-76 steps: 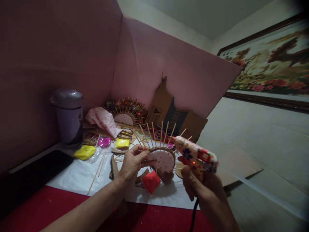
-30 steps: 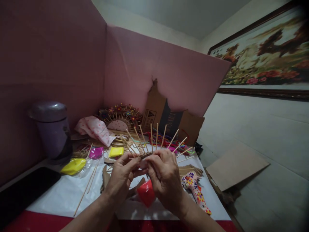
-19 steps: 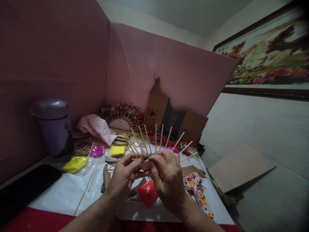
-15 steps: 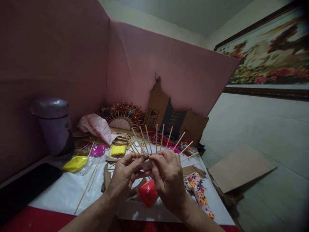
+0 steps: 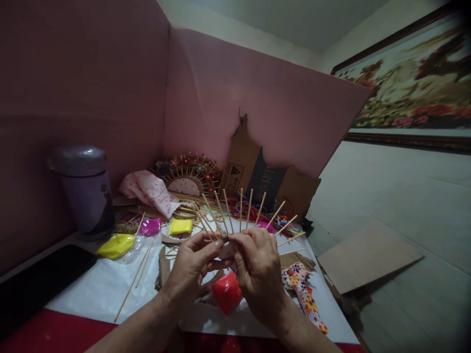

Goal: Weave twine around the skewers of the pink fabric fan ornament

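Observation:
Thin wooden sticks [image 5: 241,211] fan out from a small semicircular piece [image 5: 225,251] that looks pale, with a dark edge. My left hand [image 5: 195,264] is closed on its left side, thumb and fingers pinching near the roots of the sticks. Pinched at the middle of the same edge, my right hand [image 5: 259,269] covers much of the base. Just below the hands lies a bright red packet [image 5: 226,294]. A floral-patterned cloth piece [image 5: 305,296] rests to the right of my right hand.
A finished-looking stick fan with beads [image 5: 184,184] stands at the back beside torn cardboard [image 5: 245,166]. Yellow [image 5: 180,226] and magenta [image 5: 150,226] packets, loose sticks [image 5: 130,282], a purple canister [image 5: 86,196] and a black phone-like slab [image 5: 51,284] occupy the left. Colourful pipe cleaners [image 5: 243,213] lie behind.
The view has shifted slightly, so everything sits a little differently in the picture. Both hands keep nearly the same pinching grip on the stick fan.

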`<state>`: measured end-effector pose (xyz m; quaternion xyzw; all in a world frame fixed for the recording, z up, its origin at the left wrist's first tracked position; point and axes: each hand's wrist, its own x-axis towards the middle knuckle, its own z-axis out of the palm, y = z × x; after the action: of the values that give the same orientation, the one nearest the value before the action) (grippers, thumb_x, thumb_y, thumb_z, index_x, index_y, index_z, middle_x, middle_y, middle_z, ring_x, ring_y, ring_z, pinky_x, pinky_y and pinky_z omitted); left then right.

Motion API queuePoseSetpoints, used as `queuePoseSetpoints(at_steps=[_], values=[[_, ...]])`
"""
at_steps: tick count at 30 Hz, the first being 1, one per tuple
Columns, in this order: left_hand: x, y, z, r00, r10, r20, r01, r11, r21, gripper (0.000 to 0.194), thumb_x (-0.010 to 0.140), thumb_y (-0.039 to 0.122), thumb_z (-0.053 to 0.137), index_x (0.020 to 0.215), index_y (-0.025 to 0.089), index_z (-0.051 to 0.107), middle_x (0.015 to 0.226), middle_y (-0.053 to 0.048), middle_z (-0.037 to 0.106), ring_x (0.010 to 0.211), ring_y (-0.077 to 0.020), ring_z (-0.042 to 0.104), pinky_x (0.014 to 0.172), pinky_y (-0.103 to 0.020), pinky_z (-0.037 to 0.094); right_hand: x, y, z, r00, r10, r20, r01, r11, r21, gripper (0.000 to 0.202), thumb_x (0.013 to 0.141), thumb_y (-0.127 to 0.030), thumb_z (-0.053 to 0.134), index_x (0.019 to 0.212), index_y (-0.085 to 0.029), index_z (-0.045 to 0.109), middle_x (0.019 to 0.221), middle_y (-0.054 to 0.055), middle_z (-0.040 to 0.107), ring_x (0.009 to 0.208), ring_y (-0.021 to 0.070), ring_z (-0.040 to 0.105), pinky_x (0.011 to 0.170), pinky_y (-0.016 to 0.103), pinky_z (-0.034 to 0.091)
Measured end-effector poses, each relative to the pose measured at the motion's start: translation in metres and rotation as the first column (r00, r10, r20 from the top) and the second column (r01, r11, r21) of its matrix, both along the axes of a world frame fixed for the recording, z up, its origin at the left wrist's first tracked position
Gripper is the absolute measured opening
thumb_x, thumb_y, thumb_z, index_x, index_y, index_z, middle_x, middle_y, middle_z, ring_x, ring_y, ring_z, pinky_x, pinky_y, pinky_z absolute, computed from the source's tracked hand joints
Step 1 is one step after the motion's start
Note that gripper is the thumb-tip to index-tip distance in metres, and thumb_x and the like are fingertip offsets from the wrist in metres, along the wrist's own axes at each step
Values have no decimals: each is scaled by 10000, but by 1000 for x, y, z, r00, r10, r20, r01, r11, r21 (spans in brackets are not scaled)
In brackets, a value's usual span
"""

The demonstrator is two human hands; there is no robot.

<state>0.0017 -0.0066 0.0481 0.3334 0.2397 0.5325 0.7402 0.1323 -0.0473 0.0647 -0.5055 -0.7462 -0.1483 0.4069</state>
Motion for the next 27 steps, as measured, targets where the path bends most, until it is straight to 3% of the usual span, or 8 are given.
queuePoseSetpoints(at_steps=[27], values=[[-1, 1, -1, 997, 40, -73, -39, 999, 22, 183, 612, 235, 760, 677, 135, 622, 683, -19, 652, 609, -149, 625, 575, -304, 552, -3, -3, -3, 995, -13, 103, 11, 1000, 14, 185, 876, -179, 443, 975, -189, 599, 837, 62, 558, 807, 217, 458, 708, 369, 331]])
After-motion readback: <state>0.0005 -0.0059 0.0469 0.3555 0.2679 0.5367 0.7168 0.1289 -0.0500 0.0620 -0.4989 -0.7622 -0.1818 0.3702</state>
